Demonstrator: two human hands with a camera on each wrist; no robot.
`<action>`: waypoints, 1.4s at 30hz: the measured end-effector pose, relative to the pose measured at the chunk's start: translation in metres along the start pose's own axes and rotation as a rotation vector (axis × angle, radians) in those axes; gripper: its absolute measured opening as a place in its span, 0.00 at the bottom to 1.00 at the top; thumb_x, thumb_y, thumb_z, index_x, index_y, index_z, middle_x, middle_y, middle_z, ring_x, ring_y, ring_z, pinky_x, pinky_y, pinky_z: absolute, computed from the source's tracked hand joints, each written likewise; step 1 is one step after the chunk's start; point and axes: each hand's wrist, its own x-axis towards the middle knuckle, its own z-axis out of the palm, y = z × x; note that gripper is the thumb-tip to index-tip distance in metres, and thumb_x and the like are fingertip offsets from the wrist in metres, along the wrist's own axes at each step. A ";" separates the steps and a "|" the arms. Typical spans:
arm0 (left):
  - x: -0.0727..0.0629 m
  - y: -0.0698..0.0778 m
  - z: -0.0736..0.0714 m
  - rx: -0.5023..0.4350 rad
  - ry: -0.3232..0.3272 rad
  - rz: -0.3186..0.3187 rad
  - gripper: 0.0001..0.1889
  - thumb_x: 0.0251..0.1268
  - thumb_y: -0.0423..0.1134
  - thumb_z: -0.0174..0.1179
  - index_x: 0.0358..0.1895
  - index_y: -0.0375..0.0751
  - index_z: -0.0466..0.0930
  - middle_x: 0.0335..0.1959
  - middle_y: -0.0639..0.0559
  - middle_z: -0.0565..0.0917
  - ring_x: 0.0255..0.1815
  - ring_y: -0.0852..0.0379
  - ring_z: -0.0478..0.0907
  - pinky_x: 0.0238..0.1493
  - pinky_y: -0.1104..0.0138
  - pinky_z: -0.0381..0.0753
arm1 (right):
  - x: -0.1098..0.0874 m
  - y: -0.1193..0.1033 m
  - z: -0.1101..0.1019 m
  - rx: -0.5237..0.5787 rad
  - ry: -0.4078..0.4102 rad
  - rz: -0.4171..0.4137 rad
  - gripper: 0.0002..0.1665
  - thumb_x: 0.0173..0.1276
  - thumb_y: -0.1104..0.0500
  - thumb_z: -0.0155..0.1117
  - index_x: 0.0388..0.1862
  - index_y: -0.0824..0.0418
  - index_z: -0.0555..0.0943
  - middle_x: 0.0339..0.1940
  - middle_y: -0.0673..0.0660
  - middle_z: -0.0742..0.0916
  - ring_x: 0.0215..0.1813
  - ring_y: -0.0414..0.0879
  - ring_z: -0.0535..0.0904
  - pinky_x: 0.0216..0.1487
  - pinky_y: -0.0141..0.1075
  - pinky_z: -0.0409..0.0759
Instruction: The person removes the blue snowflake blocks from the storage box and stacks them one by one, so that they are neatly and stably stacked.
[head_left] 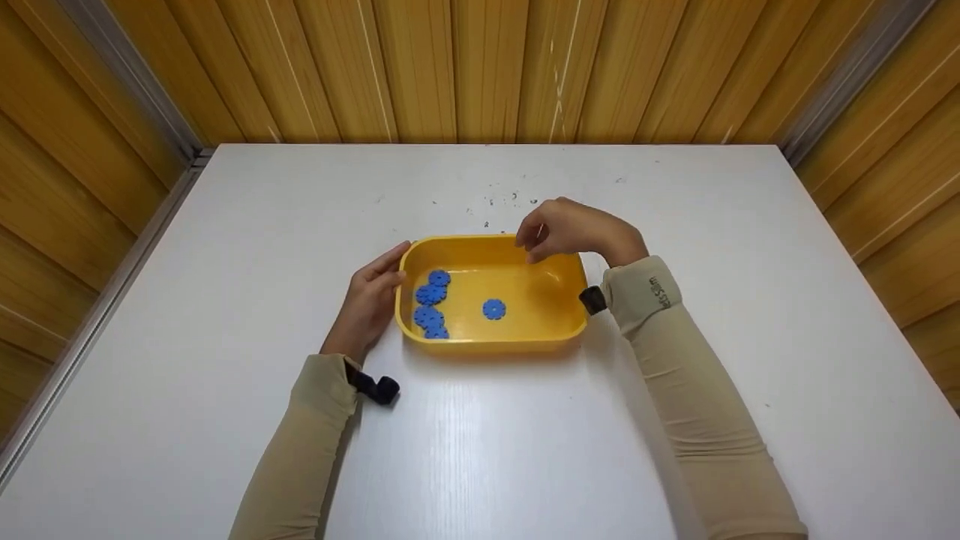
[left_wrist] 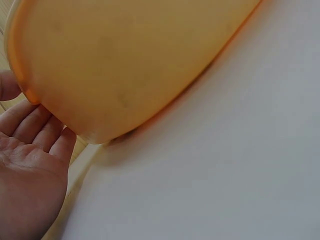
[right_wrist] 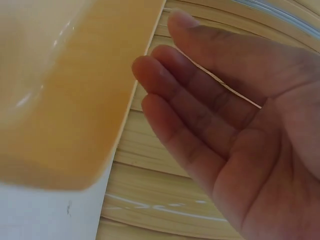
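A yellow plastic box (head_left: 517,346) sits on the white table, with several blue notched discs (head_left: 430,316) bunched along its left end. A single blue disc (head_left: 494,309) lies apart on the floor of the box. At the left end, my left hand (head_left: 369,304) grips the box, its thumb by the rim. In the left wrist view, the fingertips of this hand (left_wrist: 32,160) are hidden behind the box wall (left_wrist: 125,65). My right hand (head_left: 574,229) hovers over the far right part of the box. Its fingers are loosely bent, and the right wrist view shows the hand (right_wrist: 225,120) holding nothing.
The white table (head_left: 495,450) extends around the box, with small dark marks (head_left: 491,201) behind it. Yellow wood-look panels (head_left: 480,71) stand along the back and sides. Each wrist carries a small black camera (head_left: 386,390).
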 end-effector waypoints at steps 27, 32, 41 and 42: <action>-0.003 0.002 0.003 -0.006 0.012 -0.010 0.30 0.73 0.25 0.46 0.78 0.36 0.62 0.82 0.47 0.62 0.84 0.55 0.56 0.82 0.63 0.58 | 0.042 -0.019 0.049 -0.057 -0.260 0.054 0.11 0.66 0.62 0.72 0.47 0.59 0.87 0.42 0.55 0.87 0.42 0.48 0.77 0.46 0.34 0.78; -0.003 0.002 0.004 -0.001 0.002 0.002 0.30 0.73 0.25 0.47 0.78 0.35 0.61 0.82 0.46 0.62 0.84 0.54 0.55 0.83 0.62 0.57 | 0.044 -0.021 0.053 -0.094 -0.289 0.042 0.10 0.64 0.62 0.74 0.44 0.58 0.88 0.41 0.54 0.87 0.42 0.47 0.76 0.46 0.33 0.79; -0.003 0.001 0.004 -0.005 0.004 -0.003 0.30 0.73 0.26 0.47 0.78 0.35 0.63 0.82 0.47 0.62 0.84 0.55 0.56 0.82 0.63 0.58 | 0.047 -0.023 0.059 -0.051 -0.323 0.124 0.12 0.64 0.64 0.74 0.45 0.58 0.84 0.43 0.54 0.85 0.45 0.48 0.76 0.49 0.34 0.79; -0.003 0.001 0.005 -0.005 0.000 -0.002 0.30 0.73 0.25 0.47 0.78 0.35 0.62 0.82 0.46 0.62 0.84 0.55 0.56 0.82 0.63 0.58 | 0.047 -0.023 0.060 -0.046 -0.325 0.130 0.11 0.64 0.64 0.74 0.45 0.58 0.84 0.42 0.54 0.84 0.45 0.48 0.75 0.48 0.34 0.78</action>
